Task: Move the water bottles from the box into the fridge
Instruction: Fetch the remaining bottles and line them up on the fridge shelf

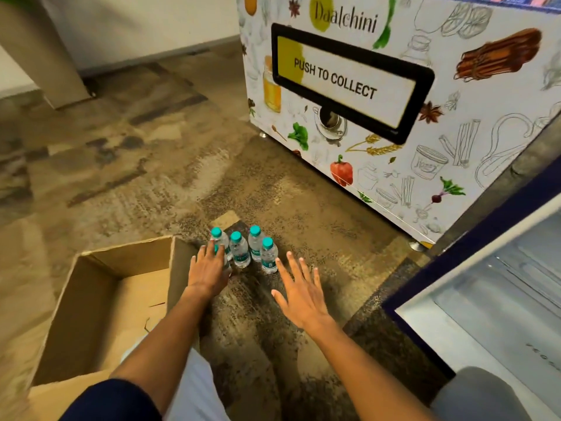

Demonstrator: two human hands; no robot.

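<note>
Several small clear water bottles [240, 250] with teal caps stand upright in a cluster on the carpet, just right of an open cardboard box [100, 299] with nothing visible inside. My left hand [209, 270] reaches over the leftmost bottle [219, 238], fingers spread across its front; whether it grips is unclear. My right hand [300, 291] hovers with fingers spread and straight, just right of the nearest bottle [269, 258], holding nothing. The fridge [491, 293] stands open at the right, its white interior showing.
A vending machine [394, 86] with a "PUSH TO COLLECT" flap stands behind the bottles. The fridge's dark blue door edge [455, 253] runs diagonally at right. A grey pillar base [45, 56] sits at far left. Patterned carpet covers the floor.
</note>
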